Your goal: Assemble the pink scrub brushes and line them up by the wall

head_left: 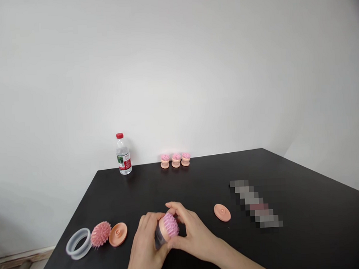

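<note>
Low at the middle of the view, a round brush (171,225) with pink bristles is between my two hands. It looks like a scalp massage brush, tilted so that its bristles face right. My left hand (145,242) wraps its left side, where a clear, greyish part shows below a peach band. The thumb and fingers of my right hand (193,232) close around the bristled end. Left of my hands lie a peach disc (118,234) with a central stub, a pink bristle pad (101,234) and a translucent ring (88,240). My palms hide part of the brush.
Three similar brushes (176,160) stand upright in a row by the wall. A water bottle (124,157) with a red cap is at the back left. Another peach disc (222,212) lies right of my hands, near a pixelated strip (255,204) on the black table (200,185).
</note>
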Motion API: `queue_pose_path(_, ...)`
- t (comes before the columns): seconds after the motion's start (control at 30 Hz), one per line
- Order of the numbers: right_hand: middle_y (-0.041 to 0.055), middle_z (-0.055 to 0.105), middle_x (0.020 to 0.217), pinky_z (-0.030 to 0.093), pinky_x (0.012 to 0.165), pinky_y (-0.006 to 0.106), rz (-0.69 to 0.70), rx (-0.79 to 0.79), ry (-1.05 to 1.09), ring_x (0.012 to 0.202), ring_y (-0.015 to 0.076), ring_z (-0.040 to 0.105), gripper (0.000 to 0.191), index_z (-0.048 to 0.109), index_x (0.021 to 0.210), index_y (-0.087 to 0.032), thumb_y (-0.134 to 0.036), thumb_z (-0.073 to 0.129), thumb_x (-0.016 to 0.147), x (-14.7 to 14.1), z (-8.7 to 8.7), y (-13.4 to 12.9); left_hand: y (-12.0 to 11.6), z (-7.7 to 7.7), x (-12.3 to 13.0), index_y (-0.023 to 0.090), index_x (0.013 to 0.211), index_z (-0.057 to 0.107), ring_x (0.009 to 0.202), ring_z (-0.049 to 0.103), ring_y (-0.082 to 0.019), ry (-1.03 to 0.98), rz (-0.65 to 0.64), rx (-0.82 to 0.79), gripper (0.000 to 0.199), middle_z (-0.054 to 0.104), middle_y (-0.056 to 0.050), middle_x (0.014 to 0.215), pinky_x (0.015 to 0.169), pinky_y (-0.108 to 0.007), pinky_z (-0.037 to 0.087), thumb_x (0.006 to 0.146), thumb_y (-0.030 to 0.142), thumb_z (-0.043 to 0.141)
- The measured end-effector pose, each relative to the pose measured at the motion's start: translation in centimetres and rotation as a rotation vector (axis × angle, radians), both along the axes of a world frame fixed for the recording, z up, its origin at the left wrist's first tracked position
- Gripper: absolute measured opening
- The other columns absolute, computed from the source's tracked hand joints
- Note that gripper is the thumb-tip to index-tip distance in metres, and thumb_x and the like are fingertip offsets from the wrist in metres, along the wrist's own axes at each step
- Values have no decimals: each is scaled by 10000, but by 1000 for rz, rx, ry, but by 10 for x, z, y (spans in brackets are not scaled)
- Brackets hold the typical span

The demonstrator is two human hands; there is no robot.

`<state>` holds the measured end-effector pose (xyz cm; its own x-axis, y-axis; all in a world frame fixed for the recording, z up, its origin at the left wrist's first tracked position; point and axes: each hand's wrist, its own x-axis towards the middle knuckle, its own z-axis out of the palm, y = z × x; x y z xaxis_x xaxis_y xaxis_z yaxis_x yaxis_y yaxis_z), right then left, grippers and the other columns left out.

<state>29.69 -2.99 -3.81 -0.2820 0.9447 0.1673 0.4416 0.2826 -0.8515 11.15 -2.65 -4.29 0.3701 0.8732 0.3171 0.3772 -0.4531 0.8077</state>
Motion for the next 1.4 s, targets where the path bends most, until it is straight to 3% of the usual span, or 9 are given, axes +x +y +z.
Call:
queue_pose_path(0.2, 68, 560, 1323, 436, 1024, 391, -140, 84, -312, 1202, 259, 541, 471, 577, 1249, -252, -298, 725, 804, 48, 32, 13, 4, 5, -1, 226, 977, 612, 958, 604, -280, -75, 94, -166, 288, 630, -49, 991, 851, -384, 456, 707, 175, 701)
queue_pose_path(0.33, 76, 599, 1249, 444, 974, 366, -234, -93, -624, 1201, 271, 538, 450, 577, 1249, -227, -311, 667, 816, 95, 47, 16, 8, -1, 0, 212, 996, 630, 903, 636, -272, -213, 99, -249, 336, 692, -38, 943, 828, -365, 454, 670, 219, 712)
queue_pose_path(0.57, 102, 604, 1074, 458, 772, 365, -278, -306, -811, 1045, 361, 572, 631, 655, 1061, -169, -200, 862, 465, 130, 31, 21, 12, -6, 1, 204, 998, 646, 815, 649, -242, -280, 130, -313, 366, 721, -3, 835, 759, -321, 459, 641, 258, 704)
queue_pose_path(0.7, 87, 580, 977, 426, 702, 319, -316, -300, -807, 917, 315, 595, 477, 652, 917, -149, -69, 783, 465, 128, 22, 28, 14, -8, -2, 197, 1029, 645, 850, 672, -245, -300, 148, -318, 407, 736, -15, 881, 804, -328, 484, 632, 260, 713)
queue_pose_path(0.8, 55, 571, 916, 422, 719, 307, -321, -231, -728, 864, 259, 593, 323, 644, 864, -167, -84, 721, 562, 119, 25, 29, 17, -10, -3, 190, 1060, 641, 924, 681, -263, -314, 137, -328, 457, 742, -46, 971, 850, -340, 494, 613, 234, 721)
queue_pose_path(0.9, 21, 583, 973, 448, 795, 292, -267, -125, -608, 906, 207, 600, 339, 658, 1015, -242, -149, 689, 689, 101, 30, 27, 17, -12, -2, 191, 1060, 633, 973, 670, -274, -363, 113, -331, 463, 730, -68, 1033, 852, -345, 494, 605, 205, 715)
queue_pose_path(1.07, 10, 592, 1066, 506, 856, 309, -37, 28, -112, 907, 175, 624, 357, 668, 1054, -268, -147, 701, 720, 65, 28, 22, 13, -12, 2, 207, 1001, 625, 888, 638, -234, -507, 98, -381, 460, 701, -42, 956, 770, -309, 474, 567, 212, 774)
queue_pose_path(1.23, 7, 641, 993, 491, 878, 350, 33, 11, 206, 915, 186, 622, 328, 602, 1021, -226, -173, 750, 734, 44, 17, 20, 10, -7, 2, 220, 1001, 607, 710, 542, -146, -591, 72, -481, 537, 642, 12, 828, 664, -258, 411, 537, 287, 871)
queue_pose_path(1.4, 57, 645, 1067, 491, 825, 348, 84, -33, 515, 937, 199, 629, 391, 520, 922, -215, -360, 827, 726, 37, 9, 20, 7, -1, 3, 218, 958, 611, 695, 524, -119, -729, 31, -580, 574, 629, 24, 787, 662, -236, 387, 498, 347, 929)
